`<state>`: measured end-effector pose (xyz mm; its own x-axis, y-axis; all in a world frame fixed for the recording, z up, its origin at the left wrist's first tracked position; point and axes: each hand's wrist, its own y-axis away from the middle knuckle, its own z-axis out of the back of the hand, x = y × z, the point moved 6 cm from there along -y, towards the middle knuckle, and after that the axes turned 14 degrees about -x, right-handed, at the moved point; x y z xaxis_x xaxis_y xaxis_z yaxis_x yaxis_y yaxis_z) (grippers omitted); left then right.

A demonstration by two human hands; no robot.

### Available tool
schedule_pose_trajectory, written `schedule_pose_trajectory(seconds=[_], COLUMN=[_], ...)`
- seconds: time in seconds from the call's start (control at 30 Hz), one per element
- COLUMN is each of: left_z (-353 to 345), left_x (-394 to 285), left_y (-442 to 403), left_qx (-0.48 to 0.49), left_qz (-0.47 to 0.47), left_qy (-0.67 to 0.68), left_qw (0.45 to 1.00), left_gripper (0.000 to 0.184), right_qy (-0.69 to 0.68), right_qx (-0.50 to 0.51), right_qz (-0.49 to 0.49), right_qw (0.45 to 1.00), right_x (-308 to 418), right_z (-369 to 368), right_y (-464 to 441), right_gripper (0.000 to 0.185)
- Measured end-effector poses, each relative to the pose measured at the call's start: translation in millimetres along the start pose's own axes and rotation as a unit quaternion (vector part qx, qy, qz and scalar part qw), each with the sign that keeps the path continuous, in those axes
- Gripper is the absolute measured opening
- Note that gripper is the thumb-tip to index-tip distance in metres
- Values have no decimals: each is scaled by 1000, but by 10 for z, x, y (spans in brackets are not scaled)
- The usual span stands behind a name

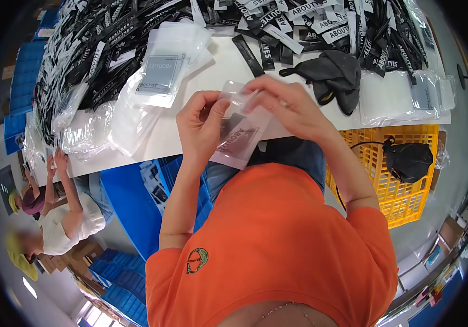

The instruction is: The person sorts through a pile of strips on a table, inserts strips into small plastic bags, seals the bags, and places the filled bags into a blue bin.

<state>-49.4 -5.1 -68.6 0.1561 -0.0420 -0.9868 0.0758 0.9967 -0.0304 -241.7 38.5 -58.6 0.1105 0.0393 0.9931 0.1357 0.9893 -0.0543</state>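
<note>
A clear plastic bag with dark "ABOUTYES" print hangs between my hands at the table's front edge. My left hand pinches its left side near the top, thumb in front. With bent, slightly blurred fingers, my right hand grips the bag's upper right part. Left of my hands lies a stack of similar printed bags. Beyond them, black straps with white "ABOUTYES" lettering form a large heap. A crumpled dark grey cloth item rests just past my right hand.
More packaged clear bags lie at the right on the white table. Beside my legs stands a yellow crate bearing a black bag-like item. Blue bins stand at the left. A person in white works farther left.
</note>
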Motion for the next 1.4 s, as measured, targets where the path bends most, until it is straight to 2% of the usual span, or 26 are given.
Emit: schedule_pose_trajectory(seconds=[0.07, 0.13, 0.17, 0.3, 0.33, 0.47, 0.53, 0.57, 0.63, 0.67, 0.73, 0.83, 0.87, 0.9, 0.97, 1.03, 1.1, 1.13, 1.2, 1.23, 1.3, 1.37, 1.4], left_z=[58, 119, 108, -19, -48, -80, -22, 29, 111, 136, 183, 497, 637, 815, 1503, 2098, 2294, 2315, 2003, 1768, 1285, 906, 796], left_x=[-8, -27, -25, -10, 2, -50, -104, -87, -54, -56, -51, 18, -40, -108, -34, -37, -104, -172, -281, -339, -328, -363, -367], left_y=[-1, 2, 11, 65, 84, 93, 88, 95, 126, 135, 157, 221, 242, 277, 348, 393, 445, 431, 333, 260, 112, -142, -352], left_qx=[-27, -56, -38, 25, 37, 58, 57, 48, 33, 9, -40, -20, -41, -60, -28, 59, 6, -21, -23, -22, 37, 24, -17], left_qz=[-8, -6, 8, 69, 86, 9, -52, -29, 17, 21, 28, 23, -7, -37, 60, 147, 69, 29, -20, -45, -67, -187, -254], left_qy=[16, 33, 49, 80, 77, -18, -72, -55, -20, 5, 55, -13, -73, -132, -174, -291, -413, -469, -401, -365, -285, -318, -316], left_qw=[999, 998, 998, 994, 993, 998, 994, 997, 999, 1000, 997, 999, 996, 989, 983, 943, 908, 882, 916, 930, 956, 929, 914], left_gripper=[10, 11, 11, 12, 12, 12, 12, 12, 14, 17, 24, 31, 32, 34, 35, 35, 33, 33, 32, 31, 30, 28, 27], right_qy=[-120, -3, 57, -12, -2, 58, 54, 51, -22, -59, -103, -100, -86, -26, 94, 272, 480, 521, 599, 596, 589, 579, 569], right_qx=[-158, -126, -112, -80, -94, -152, -148, -144, -141, -140, -127, -48, -16, -54, -126, -259, -326, -302, -250, -249, -249, -265, -263], right_qz=[60, 46, 38, -14, 11, 103, 87, 79, -13, -59, -89, -110, -112, -34, 121, 245, 260, 233, 178, 170, 157, 151, 156], right_qw=[978, 991, 991, 997, 996, 981, 984, 985, 990, 987, 983, 988, 990, 998, 980, 894, 772, 763, 739, 745, 753, 756, 763], right_x=[-36, -77, -100, -235, -206, -26, -35, -40, -155, -218, -301, -361, -365, -297, -159, -75, -64, -179, -421, -459, -492, -385, -353], right_z=[113, 118, 129, -52, -85, -218, -230, -247, -263, -277, -362, -612, -664, -565, -305, 95, 334, 385, 430, 437, 456, 370, 301], right_y=[-3, 2, 12, 56, 60, 115, 116, 114, 73, 60, 41, 39, 37, -22, -191, -447, -658, -778, -940, -959, -1024, -964, -926], right_gripper=[18, 16, 15, 19, 18, 13, 16, 17, 20, 21, 21, 21, 21, 17, 12, 16, 24, 26, 30, 30, 30, 31, 31])
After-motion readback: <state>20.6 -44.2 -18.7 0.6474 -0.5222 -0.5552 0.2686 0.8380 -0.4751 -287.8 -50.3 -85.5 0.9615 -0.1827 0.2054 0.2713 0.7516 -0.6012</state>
